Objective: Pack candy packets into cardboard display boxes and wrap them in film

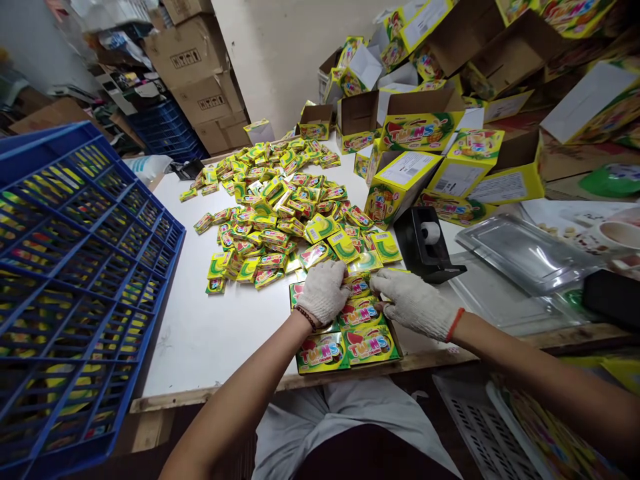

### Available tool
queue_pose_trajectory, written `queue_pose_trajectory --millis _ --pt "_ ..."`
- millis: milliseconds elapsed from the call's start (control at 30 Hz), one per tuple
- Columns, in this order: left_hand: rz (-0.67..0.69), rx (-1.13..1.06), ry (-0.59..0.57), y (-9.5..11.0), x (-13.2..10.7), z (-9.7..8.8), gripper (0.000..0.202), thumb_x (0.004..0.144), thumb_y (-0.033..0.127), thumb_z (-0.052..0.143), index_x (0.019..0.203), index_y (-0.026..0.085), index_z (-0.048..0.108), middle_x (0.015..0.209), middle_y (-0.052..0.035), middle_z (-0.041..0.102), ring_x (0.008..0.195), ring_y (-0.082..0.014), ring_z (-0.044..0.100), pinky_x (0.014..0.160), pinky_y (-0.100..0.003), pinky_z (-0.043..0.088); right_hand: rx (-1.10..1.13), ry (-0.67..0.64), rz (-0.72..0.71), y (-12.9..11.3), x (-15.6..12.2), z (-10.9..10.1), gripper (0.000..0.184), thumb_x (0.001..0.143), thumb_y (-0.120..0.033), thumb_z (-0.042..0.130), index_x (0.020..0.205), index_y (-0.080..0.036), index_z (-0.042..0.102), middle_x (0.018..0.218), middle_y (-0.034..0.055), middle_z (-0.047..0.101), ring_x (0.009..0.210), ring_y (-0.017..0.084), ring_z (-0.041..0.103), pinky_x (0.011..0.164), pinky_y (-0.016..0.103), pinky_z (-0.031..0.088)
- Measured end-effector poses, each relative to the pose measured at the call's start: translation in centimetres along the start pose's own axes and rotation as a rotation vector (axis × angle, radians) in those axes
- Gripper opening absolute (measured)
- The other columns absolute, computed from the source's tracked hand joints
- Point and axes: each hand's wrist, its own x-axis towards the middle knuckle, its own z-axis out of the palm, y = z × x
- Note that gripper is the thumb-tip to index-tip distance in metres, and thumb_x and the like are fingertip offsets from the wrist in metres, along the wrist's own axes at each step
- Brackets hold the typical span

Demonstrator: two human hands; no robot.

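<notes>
A flat block of yellow-and-green printed candy packs [357, 340] is laid in rows at the near edge of the white desk [210, 333], directly in front of the person. The left hand [323, 292], covered by a white knit glove, is set on the far left part of the block. Its fingers [336, 272] are curled downward together over the packs, and it cannot be told whether one is gripped. The right hand [415, 303], gloved alike, is laid on the right part, with its fingers [389, 283] stretched out, close together and pressed flat on a pack, nothing being clamped.

Just beyond the hands a loose heap of small yellow-green packs [280, 200] is spread. A black tape dispenser [425, 248] is stood near the right hand. A blue plastic lattice crate [75, 280] is seen at the left, and opened yellow cardboard cartons [430, 167] are piled at the far right.
</notes>
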Motion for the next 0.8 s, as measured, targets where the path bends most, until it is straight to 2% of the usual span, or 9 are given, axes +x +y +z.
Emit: queue_pose_trajectory --millis 133,233,400,467,533,600,667,733,800 --pt "-0.034 -0.044 -0.006 -0.5 0.5 0.3 0.015 0.09 0.023 0.056 0.104 0.019 0.061 0.098 -0.0051 0.069 0.093 -0.0211 0.063 0.079 -0.032 0.048 0.03 0.033 0.043 -0.4 -0.1 0.0 0.005 0.083 -0.014 0.063 0.088 -0.016 0.064 0.097 0.0071 0.065 0.091 0.021 0.06 0.073 0.029 0.037" --pt "0.012 -0.06 -0.053 -0.8 1.1 0.0 0.013 0.091 0.023 0.055 0.098 0.021 0.066 0.097 -0.0032 0.071 0.09 -0.0188 0.064 0.077 -0.029 0.048 0.003 0.019 0.006 -0.5 0.1 0.3 0.008 0.084 -0.014 0.061 0.088 -0.017 0.067 0.095 0.0069 0.066 0.089 0.022 0.059 0.072 0.03 0.036" --pt "0.099 -0.024 -0.111 -0.7 1.6 -1.0 0.016 0.087 0.018 0.057 0.091 0.022 0.072 0.094 -0.0063 0.072 0.092 -0.0234 0.066 0.085 -0.035 0.048 -0.127 0.025 -0.086 -0.1 0.2 1.0 0.014 0.081 -0.014 0.06 0.089 -0.016 0.07 0.096 0.0115 0.066 0.089 0.025 0.059 0.071 0.033 0.038" --pt "0.092 -0.027 -0.106 -0.7 1.6 -1.3 0.018 0.087 0.018 0.056 0.095 0.021 0.072 0.095 -0.0069 0.073 0.092 -0.0234 0.066 0.084 -0.035 0.049 -0.03 0.055 -0.115 0.5 0.1 1.3 0.011 0.081 -0.013 0.057 0.083 -0.017 0.068 0.092 0.0107 0.065 0.086 0.024 0.06 0.072 0.032 0.04" --pt "0.076 -0.05 -0.086 -0.9 1.6 -1.4 0.021 0.091 0.02 0.053 0.101 0.021 0.071 0.1 -0.0062 0.073 0.094 -0.0212 0.066 0.085 -0.032 0.05 0.173 0.171 -0.076 1.3 0.1 1.4 0.011 0.083 -0.015 0.054 0.083 -0.017 0.064 0.091 0.0089 0.065 0.085 0.021 0.06 0.074 0.03 0.044" --pt "0.069 -0.078 -0.069 -1.1 1.7 -1.5 0.022 0.093 0.02 0.052 0.105 0.021 0.07 0.105 -0.0046 0.073 0.098 -0.0185 0.066 0.086 -0.029 0.05 0.391 0.321 0.039 2.2 0.4 1.4 0.012 0.085 -0.02 0.052 0.093 -0.019 0.061 0.091 0.0069 0.064 0.081 0.019 0.06 0.072 0.029 0.046" --pt "0.071 -0.1 -0.066 -1.4 1.9 -1.3 0.023 0.092 0.019 0.052 0.106 0.021 0.07 0.106 -0.0033 0.073 0.099 -0.0169 0.065 0.087 -0.027 0.049 0.546 0.406 0.141 2.9 1.2 1.4 0.021 0.085 -0.027 0.054 0.104 -0.019 0.056 0.086 0.0044 0.063 0.074 0.018 0.058 0.067 0.029 0.047" --pt "0.069 -0.109 -0.071 -1.6 2.2 -1.2 0.023 0.092 0.019 0.053 0.107 0.021 0.07 0.104 -0.0026 0.073 0.097 -0.0166 0.066 0.085 -0.026 0.05 0.662 0.4 0.149 3.2 2.3 1.5 0.027 0.083 -0.03 0.057 0.108 -0.02 0.054 0.083 0.0025 0.062 0.069 0.018 0.057 0.066 0.03 0.047" --pt "0.064 -0.103 -0.079 -1.7 2.4 -1.0 0.023 0.092 0.019 0.053 0.107 0.021 0.071 0.102 -0.0021 0.073 0.095 -0.0166 0.066 0.082 -0.026 0.051 0.745 0.355 0.097 3.2 3.4 1.7 0.025 0.08 -0.029 0.056 0.103 -0.02 0.054 0.085 0.0019 0.063 0.073 0.018 0.058 0.069 0.03 0.049"
